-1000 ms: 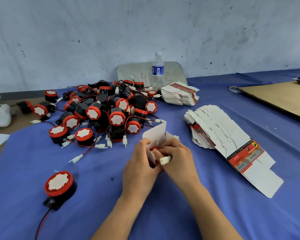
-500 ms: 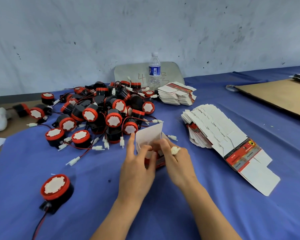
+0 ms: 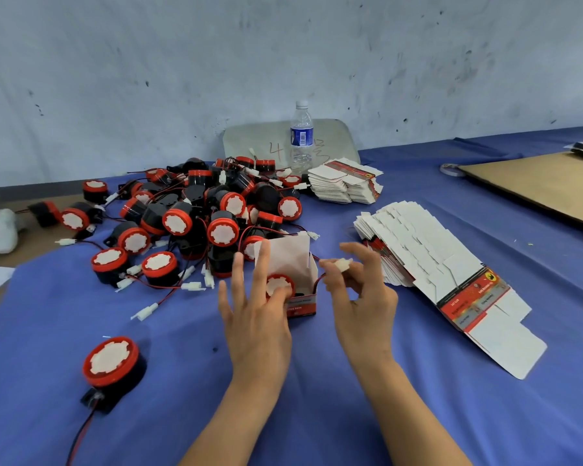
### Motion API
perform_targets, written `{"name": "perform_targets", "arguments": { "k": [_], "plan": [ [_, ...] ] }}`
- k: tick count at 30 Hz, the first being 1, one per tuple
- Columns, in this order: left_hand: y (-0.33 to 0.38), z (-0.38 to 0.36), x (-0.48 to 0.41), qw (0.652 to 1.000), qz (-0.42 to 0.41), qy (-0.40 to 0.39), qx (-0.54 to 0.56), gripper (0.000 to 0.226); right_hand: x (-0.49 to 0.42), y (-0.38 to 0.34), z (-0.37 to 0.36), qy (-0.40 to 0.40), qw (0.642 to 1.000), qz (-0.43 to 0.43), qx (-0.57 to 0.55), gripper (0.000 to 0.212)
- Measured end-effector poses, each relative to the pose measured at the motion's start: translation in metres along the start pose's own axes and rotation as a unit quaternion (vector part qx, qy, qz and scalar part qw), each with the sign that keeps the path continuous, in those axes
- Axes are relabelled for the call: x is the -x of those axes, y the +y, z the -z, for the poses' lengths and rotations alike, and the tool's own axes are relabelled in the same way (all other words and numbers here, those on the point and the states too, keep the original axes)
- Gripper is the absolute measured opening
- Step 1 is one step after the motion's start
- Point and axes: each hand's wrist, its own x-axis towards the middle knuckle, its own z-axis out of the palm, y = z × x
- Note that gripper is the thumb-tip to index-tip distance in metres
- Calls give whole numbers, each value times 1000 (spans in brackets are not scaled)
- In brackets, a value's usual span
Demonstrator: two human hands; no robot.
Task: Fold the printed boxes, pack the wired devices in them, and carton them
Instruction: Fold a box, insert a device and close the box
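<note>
We find packing in hand: the device (image 3: 278, 284) sits in the open box (image 3: 302, 302) on the cloth (image 3: 182, 398), left hand (image 3: 253, 317) spread wide, thumb pressing it, right hand (image 3: 360, 297) pinching its white plug (image 3: 342, 264), which we judge must next be tucked inside.

Folded box (image 3: 297, 290) at centre: upright, top open, white flap standing at far side, red printed panel on near side. Device (image 3: 279, 286) inside, red rim, white face up. Its white connector (image 3: 343, 265) raised just right of box on red wire. Pile of devices (image 3: 199, 216) far left, wires tangled. Lone device (image 3: 111, 361) near left, tilted. Flat blanks (image 3: 418, 250) fanned at right; second stack (image 3: 344, 185) far centre. Brown cardboard sheet (image 3: 535, 186) far right, possibly flattened carton.
</note>
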Motion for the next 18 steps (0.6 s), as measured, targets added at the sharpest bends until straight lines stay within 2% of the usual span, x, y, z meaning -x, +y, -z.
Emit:
{"name": "perform_targets", "arguments": {
  "k": [2, 4, 8, 13, 18],
  "plan": [
    [0, 2, 0, 1000, -2, -7, -18, 30, -2, 0, 0, -1, 1000, -15, -14, 18],
    [1, 0, 2, 999, 1, -53, -3, 33, -3, 0, 0, -1, 1000, -14, -26, 14],
    [-1, -4, 3, 990, 50, -127, 31, 30, -4, 2, 0, 4, 1000, 19, -16, 22],
    [0, -4, 5, 985, 31, -147, 90, 34, -6, 11, 1, -45, 997, -5, 55, 14],
    [-3, -10, 4, 977, 31, -152, 144, 59, -3, 6, -2, -105, 984, 61, 134, 13]
  ]
}}
